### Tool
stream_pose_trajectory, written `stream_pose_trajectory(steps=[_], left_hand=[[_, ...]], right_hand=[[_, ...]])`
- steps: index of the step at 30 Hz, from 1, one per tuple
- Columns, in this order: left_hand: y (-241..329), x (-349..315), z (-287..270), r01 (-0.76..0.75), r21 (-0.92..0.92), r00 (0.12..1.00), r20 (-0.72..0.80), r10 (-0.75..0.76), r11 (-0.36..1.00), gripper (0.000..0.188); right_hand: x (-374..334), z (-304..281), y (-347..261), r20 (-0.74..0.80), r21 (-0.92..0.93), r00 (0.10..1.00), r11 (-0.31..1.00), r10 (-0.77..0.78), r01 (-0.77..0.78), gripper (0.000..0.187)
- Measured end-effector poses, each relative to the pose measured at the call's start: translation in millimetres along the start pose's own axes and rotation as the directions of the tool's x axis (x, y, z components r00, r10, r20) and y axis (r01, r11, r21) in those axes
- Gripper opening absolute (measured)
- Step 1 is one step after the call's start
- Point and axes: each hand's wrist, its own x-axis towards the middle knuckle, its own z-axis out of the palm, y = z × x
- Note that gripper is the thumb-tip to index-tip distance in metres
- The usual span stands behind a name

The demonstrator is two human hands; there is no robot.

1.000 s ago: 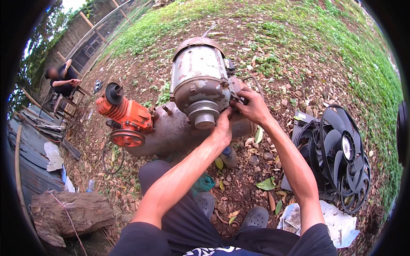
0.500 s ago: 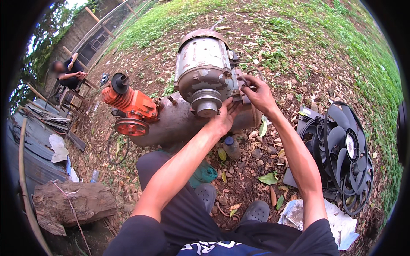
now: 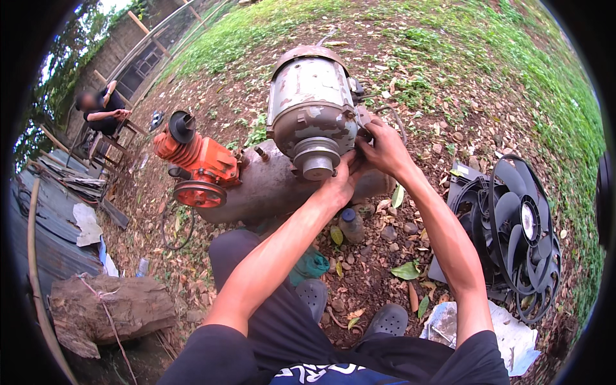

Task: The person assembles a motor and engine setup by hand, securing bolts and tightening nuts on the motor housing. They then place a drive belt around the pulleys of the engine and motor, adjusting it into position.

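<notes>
A worn grey electric motor (image 3: 312,96) with a stepped metal pulley (image 3: 316,157) on its near end stands on a rusty cylindrical tank (image 3: 266,186). My right hand (image 3: 384,149) is at the motor's lower right side, fingers bent together against its mounting edge. Just below it, close to the pulley, is my left hand (image 3: 343,181), its curled fingertips meeting my right fingers. Whatever small part they grip there is hidden by the fingers. Left of the motor, a red-orange compressor pump (image 3: 202,157) with a pulley wheel sits by the tank.
Black radiator fans (image 3: 513,224) lie at the right. A capped plastic bottle (image 3: 351,224) and a green cloth or bag (image 3: 309,266) are below the tank. To the left lie a log (image 3: 112,308) and metal sheets (image 3: 48,231). Another person (image 3: 106,115) sits at far left.
My left hand has shifted slightly right and its fingers have curled in toward my right hand. My right hand has dropped a little lower along the motor's side.
</notes>
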Motion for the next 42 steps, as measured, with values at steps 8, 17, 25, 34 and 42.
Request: stream_pose_trajectory(steps=[8, 17, 25, 34, 42], left_hand=[[-8, 13, -21, 0.052, -0.017, 0.997, 0.054, -0.051, 0.999, 0.033], [-6, 8, -15, 0.066, -0.059, 0.997, -0.046, -0.069, 0.996, 0.023], [-7, 8, -12, 0.052, -0.008, 0.998, 0.019, -0.052, 0.999, 0.028], [4, -7, -25, -0.08, 0.575, 0.997, 0.031, 0.077, 0.814, 0.035], [-27, -16, -38, -0.251, 0.968, 0.638, 0.187, 0.747, -0.028, 0.034]], right_hand=[[-11, 1, -6, 0.081, 0.354, 0.957, 0.889, 0.279, -0.289, 0.02], [4, 0, -29, 0.281, 0.667, 0.696, 0.387, 0.661, -0.637, 0.019], [14, -2, -19, 0.378, 0.65, 0.645, 0.306, 0.664, -0.696, 0.02], [-18, -15, -10, 0.274, 0.63, 0.685, 0.413, 0.675, -0.658, 0.021], [-23, -4, -16, 0.163, 0.471, 0.775, 0.642, 0.611, -0.606, 0.034]])
